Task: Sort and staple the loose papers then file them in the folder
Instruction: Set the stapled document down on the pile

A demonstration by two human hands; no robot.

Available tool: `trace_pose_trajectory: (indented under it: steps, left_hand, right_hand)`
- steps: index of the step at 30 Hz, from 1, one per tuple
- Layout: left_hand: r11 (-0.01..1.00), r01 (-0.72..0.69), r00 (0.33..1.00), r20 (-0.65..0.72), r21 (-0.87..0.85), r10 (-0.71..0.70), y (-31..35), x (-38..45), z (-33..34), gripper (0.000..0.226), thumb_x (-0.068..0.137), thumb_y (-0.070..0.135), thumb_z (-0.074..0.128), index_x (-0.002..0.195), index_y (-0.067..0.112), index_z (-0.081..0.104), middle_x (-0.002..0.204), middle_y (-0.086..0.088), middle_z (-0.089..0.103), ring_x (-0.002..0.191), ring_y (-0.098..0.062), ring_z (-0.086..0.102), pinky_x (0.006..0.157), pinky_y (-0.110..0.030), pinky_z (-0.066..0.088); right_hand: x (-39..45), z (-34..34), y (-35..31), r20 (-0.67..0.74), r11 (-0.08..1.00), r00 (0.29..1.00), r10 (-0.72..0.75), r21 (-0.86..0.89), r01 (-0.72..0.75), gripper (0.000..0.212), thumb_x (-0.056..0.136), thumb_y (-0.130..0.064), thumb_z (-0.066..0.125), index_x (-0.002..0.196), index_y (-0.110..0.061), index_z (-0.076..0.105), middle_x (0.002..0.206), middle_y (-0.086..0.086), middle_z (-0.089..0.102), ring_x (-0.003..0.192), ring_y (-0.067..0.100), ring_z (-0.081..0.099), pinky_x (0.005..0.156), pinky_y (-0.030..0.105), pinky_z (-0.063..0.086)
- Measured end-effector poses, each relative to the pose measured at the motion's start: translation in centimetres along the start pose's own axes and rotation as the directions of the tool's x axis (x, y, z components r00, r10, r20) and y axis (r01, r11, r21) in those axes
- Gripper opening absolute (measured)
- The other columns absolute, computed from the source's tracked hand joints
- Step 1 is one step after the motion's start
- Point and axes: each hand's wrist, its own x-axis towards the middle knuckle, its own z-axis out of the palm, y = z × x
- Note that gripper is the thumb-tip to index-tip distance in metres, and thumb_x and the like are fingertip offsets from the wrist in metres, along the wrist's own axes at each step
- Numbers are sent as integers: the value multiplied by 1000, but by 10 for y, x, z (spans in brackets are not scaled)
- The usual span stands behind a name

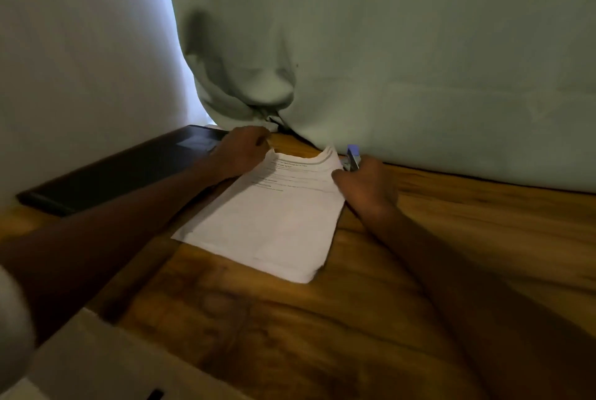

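Brown wooden counter [419, 270]; white printed paper stack [274, 215] lying centre. Left hand [240, 151] pins its far-left corner (grip unclear); right hand [367, 186] grips blue-and-metal stapler [352, 158]. Risk: sheets fan, staple misses some.

white papers [274, 215] w/ black print, blue stapler [352, 157], black folder [122, 167], brown woodgrain table [322, 319]

Left hand [240, 149]: knuckles up, fingers curled under at the far end, reached forward toward 11 o'clock on a bare forearm running in from 8 o'clock. Right hand [367, 185]: back toward the camera, fingers curled away out of sight, thumb extended toward 9 o'clock, its forearm entering from 5 o'clock.
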Motion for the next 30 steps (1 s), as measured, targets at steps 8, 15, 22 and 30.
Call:
trace_pose_trajectory:
  steps: [8, 15, 22, 30]
  left_hand:
    - [996, 81, 940, 331, 33, -87, 29, -85, -11, 60, 99, 55, 56, 148, 23, 48, 158, -3, 42, 140, -27, 45, 115, -36, 34]
    - [985, -68, 990, 136, 156, 47, 122, -108, -1, 49, 97, 55, 56, 134, 23, 61, 139, -6, 58, 122, -26, 56, 100, -50, 50]
    - [989, -147, 952, 273, 20, 136, 195, -129, 35, 35, 102, 46, 41, 129, 28, 53, 141, -2, 54, 123, -29, 53, 103, -60, 40]
    - [992, -60, 976, 214, 115, 34, 200, -126, 27, 32, 99, 34, 51, 130, 30, 56, 134, -1, 60, 118, -29, 58, 106, -67, 31]
  right_hand:
    - [-44, -31, 0, -80, 967, 996, -29, 248, 48, 31, 94, -43, 65, 107, -16, 60, 95, -2, 63, 84, 21, 60, 67, 30, 38]
    - [-59, -94, 50, -107, 988, 991, -81, 123, 94, 22, 98, -34, 58, 104, -13, 62, 98, 6, 67, 91, 30, 65, 76, 40, 50]
    - [-68, -191, 121, -244, 948, 962, -120, -317, 38, 42, 89, -46, 72, 119, -17, 68, 114, 7, 70, 107, 31, 64, 81, 37, 47]
    - [-97, -278, 180, -397, 811, 914, 81, -507, -293, 30, 90, -36, 62, 101, -8, 66, 112, 21, 63, 109, 42, 58, 81, 41, 48]
